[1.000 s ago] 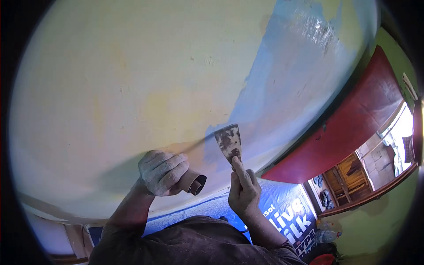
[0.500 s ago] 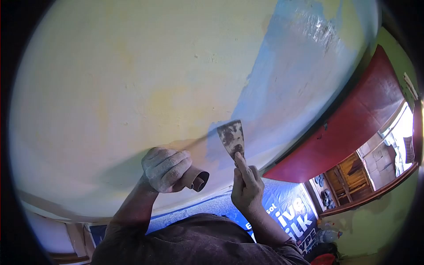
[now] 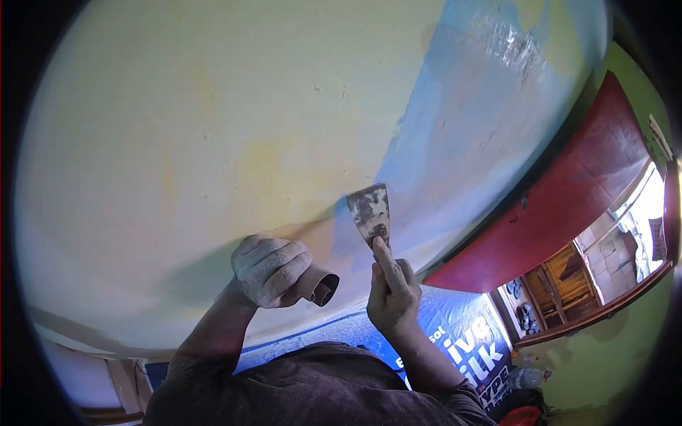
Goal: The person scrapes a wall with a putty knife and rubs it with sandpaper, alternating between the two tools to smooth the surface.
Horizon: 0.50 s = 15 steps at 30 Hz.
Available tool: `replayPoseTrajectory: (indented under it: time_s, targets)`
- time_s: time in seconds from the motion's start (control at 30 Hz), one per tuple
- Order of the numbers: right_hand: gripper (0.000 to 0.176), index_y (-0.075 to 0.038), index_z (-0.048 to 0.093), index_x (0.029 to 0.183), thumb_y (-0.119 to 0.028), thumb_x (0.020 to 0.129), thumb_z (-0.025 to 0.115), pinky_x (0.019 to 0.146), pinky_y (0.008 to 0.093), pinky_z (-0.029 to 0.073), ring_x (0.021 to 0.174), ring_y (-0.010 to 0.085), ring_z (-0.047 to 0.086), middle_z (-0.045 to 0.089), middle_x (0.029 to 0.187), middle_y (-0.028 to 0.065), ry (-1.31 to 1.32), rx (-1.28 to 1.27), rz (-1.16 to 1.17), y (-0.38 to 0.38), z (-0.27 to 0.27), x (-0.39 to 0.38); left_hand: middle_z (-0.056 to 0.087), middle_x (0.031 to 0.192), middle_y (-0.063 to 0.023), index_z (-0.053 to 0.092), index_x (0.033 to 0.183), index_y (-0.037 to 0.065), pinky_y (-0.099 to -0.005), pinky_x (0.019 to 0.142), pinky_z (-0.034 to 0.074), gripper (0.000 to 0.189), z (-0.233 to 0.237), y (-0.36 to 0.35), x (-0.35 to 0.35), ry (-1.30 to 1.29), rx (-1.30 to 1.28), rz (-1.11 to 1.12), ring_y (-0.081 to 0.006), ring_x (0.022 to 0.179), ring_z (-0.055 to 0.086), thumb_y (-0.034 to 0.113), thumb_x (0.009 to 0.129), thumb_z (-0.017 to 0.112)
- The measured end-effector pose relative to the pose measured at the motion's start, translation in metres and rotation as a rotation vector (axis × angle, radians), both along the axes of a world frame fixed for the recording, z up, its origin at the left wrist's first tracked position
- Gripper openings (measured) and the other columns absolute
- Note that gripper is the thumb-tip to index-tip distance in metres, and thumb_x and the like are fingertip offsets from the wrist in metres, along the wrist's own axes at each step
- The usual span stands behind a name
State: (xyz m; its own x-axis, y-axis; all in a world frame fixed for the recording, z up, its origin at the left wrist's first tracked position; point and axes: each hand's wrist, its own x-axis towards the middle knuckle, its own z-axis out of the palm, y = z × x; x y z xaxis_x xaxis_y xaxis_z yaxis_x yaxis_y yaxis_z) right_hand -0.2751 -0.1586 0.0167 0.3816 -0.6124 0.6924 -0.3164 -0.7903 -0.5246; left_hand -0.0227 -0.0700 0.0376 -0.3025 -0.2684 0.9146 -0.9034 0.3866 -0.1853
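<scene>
My left hand [image 3: 271, 271], dusty and curled closed, grips a rolled piece of brown sandpaper [image 3: 317, 285] whose open end points right. In my right hand [image 3: 395, 295] is a putty knife [image 3: 369, 211], its blade upward and smeared with white and dark patches. My index finger lies along the base of the blade. Both hands are close in front of a pale wall [image 3: 177, 142] with yellowish spots. A blue patch [image 3: 415, 145] runs up the wall beyond the blade tip. The knife's handle is hidden within my fingers.
To the right a red door [image 3: 547, 188] stands beside an opening onto wooden boards and bricks. A blue printed sheet [image 3: 455, 341] with large white letters spreads below. Plastic bottles [image 3: 527, 378] and a red container [image 3: 522, 417] stand at the lower right.
My right hand has shifted slightly up and left, carrying the putty knife's blade a little higher. My left hand, still around the sandpaper, has moved very slightly right.
</scene>
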Motion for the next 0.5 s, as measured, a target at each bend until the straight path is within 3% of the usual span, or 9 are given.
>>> replayPoseTrajectory:
  time_s: [0.5]
  targets:
    - [0.052, -0.011, 0.068, 0.155, -0.001, 0.104, 0.070, 0.070, 0.0441, 0.062, 0.080, 0.0301, 0.073, 0.072, 0.094, 0.0162, 0.037, 0.034, -0.027, 0.005, 0.010, 0.007, 0.081, 0.098, -0.0094, 0.077, 0.106, 0.009, -0.0369, 0.067, 0.056, 0.026, -0.007, -0.004, 0.005, -0.006, 0.024, -0.023, -0.0239, 0.079, 0.078, 0.024, 0.084, 0.080]
